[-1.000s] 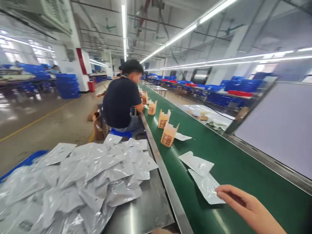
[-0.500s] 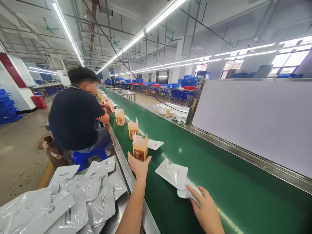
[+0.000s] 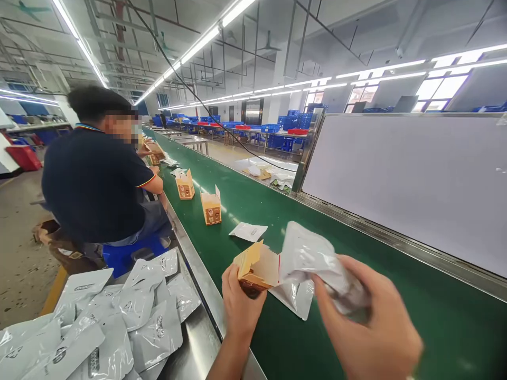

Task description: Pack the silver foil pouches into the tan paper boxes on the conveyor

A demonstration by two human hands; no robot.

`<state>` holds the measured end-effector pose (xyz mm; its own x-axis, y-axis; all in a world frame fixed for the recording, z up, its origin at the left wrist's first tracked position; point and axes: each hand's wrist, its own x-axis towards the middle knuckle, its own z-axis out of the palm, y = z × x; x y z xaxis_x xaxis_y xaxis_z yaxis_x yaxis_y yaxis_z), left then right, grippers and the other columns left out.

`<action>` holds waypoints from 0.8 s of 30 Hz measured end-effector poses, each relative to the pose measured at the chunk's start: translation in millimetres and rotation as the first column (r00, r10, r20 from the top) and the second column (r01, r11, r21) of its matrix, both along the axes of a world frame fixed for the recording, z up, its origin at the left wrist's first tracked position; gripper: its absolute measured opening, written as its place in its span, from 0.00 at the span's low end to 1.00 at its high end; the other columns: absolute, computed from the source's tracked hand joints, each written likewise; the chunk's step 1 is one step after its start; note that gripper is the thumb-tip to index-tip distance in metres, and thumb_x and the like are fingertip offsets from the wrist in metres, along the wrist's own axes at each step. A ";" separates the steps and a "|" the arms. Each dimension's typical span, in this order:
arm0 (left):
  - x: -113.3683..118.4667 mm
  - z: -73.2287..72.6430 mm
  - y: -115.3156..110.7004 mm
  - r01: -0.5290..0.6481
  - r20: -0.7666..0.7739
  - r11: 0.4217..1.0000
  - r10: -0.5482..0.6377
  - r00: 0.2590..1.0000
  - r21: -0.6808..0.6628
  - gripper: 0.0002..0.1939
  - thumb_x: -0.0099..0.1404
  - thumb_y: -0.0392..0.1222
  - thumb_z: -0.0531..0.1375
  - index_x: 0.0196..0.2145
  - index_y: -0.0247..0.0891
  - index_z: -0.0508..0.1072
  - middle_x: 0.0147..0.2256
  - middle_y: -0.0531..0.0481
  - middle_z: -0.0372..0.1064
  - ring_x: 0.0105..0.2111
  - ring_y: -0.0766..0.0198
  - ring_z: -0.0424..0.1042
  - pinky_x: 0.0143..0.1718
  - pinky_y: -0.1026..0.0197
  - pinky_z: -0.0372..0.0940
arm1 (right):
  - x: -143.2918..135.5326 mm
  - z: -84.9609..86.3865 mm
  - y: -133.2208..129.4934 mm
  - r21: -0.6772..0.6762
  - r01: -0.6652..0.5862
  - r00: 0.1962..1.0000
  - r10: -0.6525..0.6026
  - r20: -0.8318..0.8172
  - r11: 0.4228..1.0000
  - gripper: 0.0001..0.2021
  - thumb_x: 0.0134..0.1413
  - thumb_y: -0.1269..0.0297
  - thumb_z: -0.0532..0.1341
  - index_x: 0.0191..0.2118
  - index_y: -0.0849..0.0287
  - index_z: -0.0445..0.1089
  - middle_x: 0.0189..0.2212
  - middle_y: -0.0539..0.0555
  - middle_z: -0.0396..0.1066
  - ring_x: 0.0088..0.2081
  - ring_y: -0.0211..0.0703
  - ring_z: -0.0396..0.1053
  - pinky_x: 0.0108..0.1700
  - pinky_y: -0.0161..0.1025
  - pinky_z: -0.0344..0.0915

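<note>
At the far left, silver pouches (image 3: 119,316) are lying heaped on a steel side table (image 3: 198,353). Behind them a co-worker (image 3: 95,174) in a dark shirt is sitting beside the green belt (image 3: 396,295). Further up the belt two open boxes (image 3: 211,207) are standing upright, with a flat white pouch (image 3: 248,231) lying near them. In the foreground the left hand (image 3: 241,309) is gripping a small orange box (image 3: 256,268), tilted with its open flap facing right, above the belt's near edge. Another pouch (image 3: 296,295) is lying on the belt just below it. The right hand (image 3: 372,332) is clutching a crumpled silver pouch (image 3: 312,256) whose end is touching the box's mouth. A white panel (image 3: 415,179) is running along the belt's far side.
</note>
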<state>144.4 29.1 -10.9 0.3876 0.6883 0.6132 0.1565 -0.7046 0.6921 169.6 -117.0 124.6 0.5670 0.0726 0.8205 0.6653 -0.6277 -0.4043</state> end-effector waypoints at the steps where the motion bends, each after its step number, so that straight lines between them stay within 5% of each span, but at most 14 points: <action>1: -5.5 0.3 -4.2 -0.014 0.026 0.999 0.013 1.000 0.042 0.32 0.51 0.42 0.65 0.51 0.36 0.57 0.48 0.37 0.60 0.51 0.48 0.64 0.47 0.46 0.66 | -4.1 -1.5 12.7 -0.049 -0.067 0.992 0.072 0.106 0.997 0.11 0.55 0.70 0.59 0.45 0.57 0.65 0.40 0.57 0.69 0.40 0.44 0.68 0.41 0.40 0.66; 4: -15.5 -1.0 -6.3 -0.040 0.071 0.991 0.031 0.997 0.131 0.32 0.52 0.43 0.65 0.52 0.35 0.56 0.49 0.35 0.61 0.52 0.47 0.63 0.49 0.44 0.65 | -7.9 -21.5 30.6 -0.178 -0.258 0.935 0.291 0.200 0.950 0.11 0.54 0.80 0.57 0.40 0.60 0.67 0.37 0.56 0.71 0.39 0.43 0.67 0.43 0.40 0.64; 8: -20.8 -10.5 -5.6 -0.002 0.059 0.989 -0.006 0.998 0.146 0.33 0.55 0.42 0.64 0.55 0.36 0.55 0.54 0.33 0.58 0.54 0.47 0.62 0.51 0.43 0.62 | -10.9 -44.4 24.4 -0.401 -0.387 0.905 0.426 0.008 0.830 0.14 0.55 0.80 0.51 0.43 0.61 0.67 0.41 0.55 0.72 0.42 0.46 0.68 0.40 0.43 0.59; 12: -25.2 -24.1 -18.1 0.053 -0.047 0.975 -0.044 0.998 0.216 0.30 0.58 0.39 0.60 0.57 0.37 0.54 0.54 0.34 0.60 0.56 0.46 0.61 0.52 0.42 0.60 | -11.1 -40.2 16.2 -0.628 -0.496 0.862 0.424 -0.277 0.600 0.22 0.49 0.72 0.55 0.52 0.67 0.61 0.50 0.62 0.67 0.52 0.58 0.63 0.46 0.52 0.60; 14: -28.8 -26.2 -26.1 0.111 -0.086 0.971 -0.094 0.992 0.213 0.31 0.58 0.35 0.58 0.58 0.37 0.52 0.55 0.34 0.60 0.56 0.46 0.60 0.52 0.42 0.60 | -6.5 -31.4 15.3 -0.665 -0.520 0.853 0.361 -0.377 0.536 0.20 0.49 0.70 0.58 0.50 0.68 0.63 0.48 0.65 0.68 0.53 0.61 0.62 0.48 0.55 0.61; 18: -37.1 -11.4 -21.7 0.289 -0.133 0.951 -0.302 0.944 -0.105 0.34 0.54 0.41 0.61 0.56 0.37 0.54 0.57 0.35 0.56 0.55 0.48 0.62 0.49 0.47 0.65 | 9.2 -14.2 9.9 -0.480 -0.646 0.727 0.286 -0.624 0.594 0.13 0.52 0.71 0.58 0.45 0.61 0.65 0.51 0.61 0.62 0.46 0.48 0.67 0.45 0.45 0.66; 21: -37.4 7.2 4.5 0.394 -0.195 0.836 -0.490 0.850 -0.381 0.41 0.45 0.43 0.66 0.56 0.37 0.55 0.55 0.37 0.59 0.49 0.50 0.67 0.45 0.50 0.67 | 14.6 -7.7 1.6 -0.263 -0.680 0.608 0.325 -0.724 0.685 0.12 0.50 0.72 0.58 0.42 0.60 0.62 0.48 0.58 0.62 0.39 0.39 0.67 0.38 0.36 0.66; 24: -30.0 15.8 26.2 0.487 -0.229 0.726 -0.644 0.730 -0.486 0.40 0.38 0.43 0.66 0.51 0.36 0.61 0.47 0.42 0.67 0.43 0.50 0.69 0.46 0.49 0.66 | 10.0 -1.7 -0.8 -0.151 -0.724 0.538 0.414 -0.734 0.673 0.15 0.42 0.71 0.60 0.39 0.59 0.61 0.36 0.51 0.67 0.32 0.36 0.66 0.30 0.32 0.63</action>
